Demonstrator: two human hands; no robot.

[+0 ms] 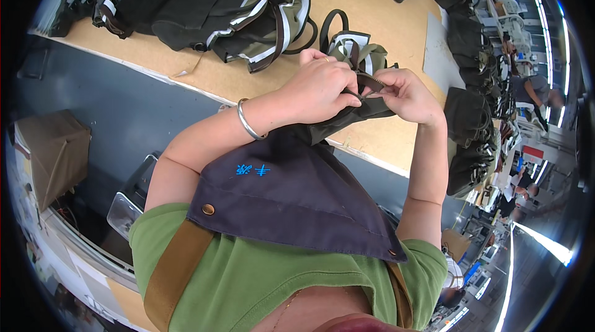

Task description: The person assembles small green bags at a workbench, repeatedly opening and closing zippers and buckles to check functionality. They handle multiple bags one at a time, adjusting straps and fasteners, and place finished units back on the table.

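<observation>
A dark olive-black bag (356,116) lies at the table's near edge, partly hanging towards my apron. My left hand (323,87) is closed on the brown zipper edge (372,83) at the bag's opening, thumb and fingers pinched together. My right hand (409,95) pinches the other end of that zipper edge. Just behind my hands, the bag's olive and white trim (370,53) and a dark loop handle (334,22) stick up. What lies under my fingers is partly hidden.
A heap of similar dark bags (198,9) covers the tan table (396,28) at the left. More bags (468,109) are piled along the right. A cardboard box (52,152) stands on the floor at the left. People are at work far right.
</observation>
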